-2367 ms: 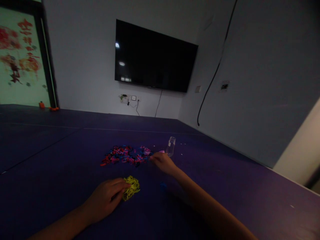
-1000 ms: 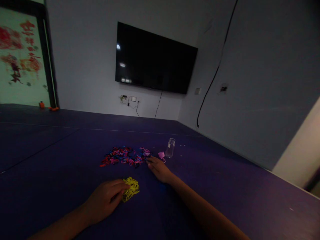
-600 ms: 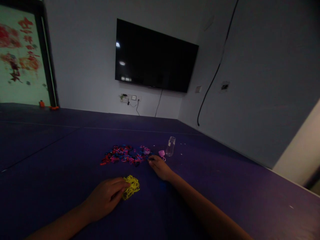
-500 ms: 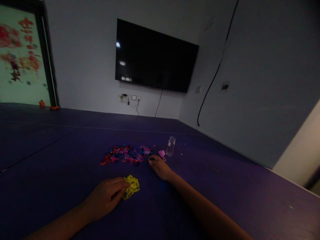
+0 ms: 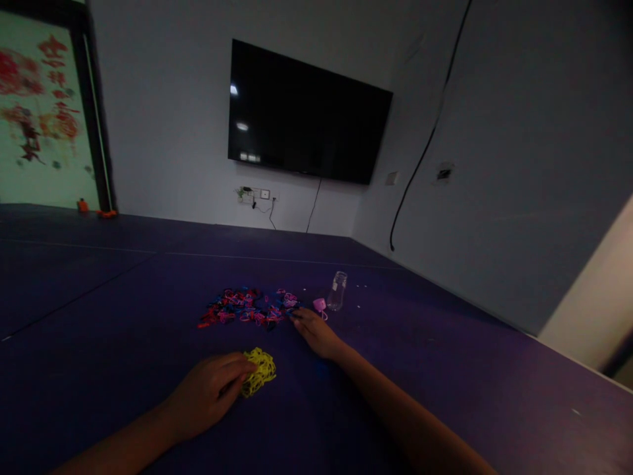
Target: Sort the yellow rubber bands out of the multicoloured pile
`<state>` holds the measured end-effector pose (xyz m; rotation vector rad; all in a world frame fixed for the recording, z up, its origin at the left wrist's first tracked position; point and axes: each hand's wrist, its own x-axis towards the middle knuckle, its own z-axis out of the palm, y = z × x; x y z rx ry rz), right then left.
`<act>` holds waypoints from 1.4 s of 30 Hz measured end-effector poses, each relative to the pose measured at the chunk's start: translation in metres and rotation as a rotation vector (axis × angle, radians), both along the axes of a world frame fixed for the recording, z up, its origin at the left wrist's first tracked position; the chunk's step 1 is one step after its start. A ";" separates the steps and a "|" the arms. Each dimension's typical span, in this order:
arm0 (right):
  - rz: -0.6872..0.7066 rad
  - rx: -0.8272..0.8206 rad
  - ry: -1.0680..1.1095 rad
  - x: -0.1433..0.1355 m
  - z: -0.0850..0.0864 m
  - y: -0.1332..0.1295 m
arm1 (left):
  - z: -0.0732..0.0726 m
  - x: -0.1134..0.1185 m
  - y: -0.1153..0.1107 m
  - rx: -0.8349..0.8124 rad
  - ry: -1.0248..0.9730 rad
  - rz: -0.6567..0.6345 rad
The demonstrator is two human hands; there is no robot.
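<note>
My left hand [image 5: 212, 392] rests on the mat, its fingertips closed on the left edge of a heap of yellow elastic bands [image 5: 260, 371]. Farther out, my right hand [image 5: 317, 332] reaches to the right end of a loose pile of red, pink, blue and black elastic bands [image 5: 242, 305]. Its fingers are bent together at the pile's edge; whatever they pinch is too small and dark to make out. Just beyond that hand lies a pink cap with a loop [image 5: 320, 305]. A clear bottle without a lid [image 5: 337, 291] stands behind the cap.
A dark purple mat [image 5: 148, 303] covers the surface, with a seam at the left. Small white scraps [image 5: 359, 306] lie right of the bottle. A television [image 5: 306, 112] hangs on the far wall, and a black cable [image 5: 420, 158] runs down the right wall.
My right hand has shifted very slightly left at the edge of the mixed pile. My left hand stays on the yellow bands.
</note>
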<state>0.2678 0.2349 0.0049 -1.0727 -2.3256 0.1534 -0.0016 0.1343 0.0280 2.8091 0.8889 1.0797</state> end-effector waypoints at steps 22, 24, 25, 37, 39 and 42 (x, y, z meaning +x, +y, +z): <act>-0.135 -0.306 0.667 0.010 0.004 0.001 | 0.000 -0.001 0.000 -0.020 -0.021 -0.013; -0.062 -0.390 0.658 0.010 0.003 -0.002 | 0.000 -0.001 0.000 -0.028 -0.016 -0.012; -0.036 -0.420 0.639 0.009 0.003 -0.004 | 0.000 -0.001 0.000 -0.033 -0.012 -0.012; -0.124 -0.438 0.773 0.005 0.014 -0.009 | -0.001 -0.001 0.000 -0.025 -0.002 -0.017; -0.119 -0.511 0.806 0.002 0.013 -0.010 | 0.000 -0.001 0.000 -0.033 -0.010 -0.018; -0.079 -0.644 0.845 -0.007 0.011 -0.012 | 0.000 -0.001 0.000 -0.047 -0.018 -0.021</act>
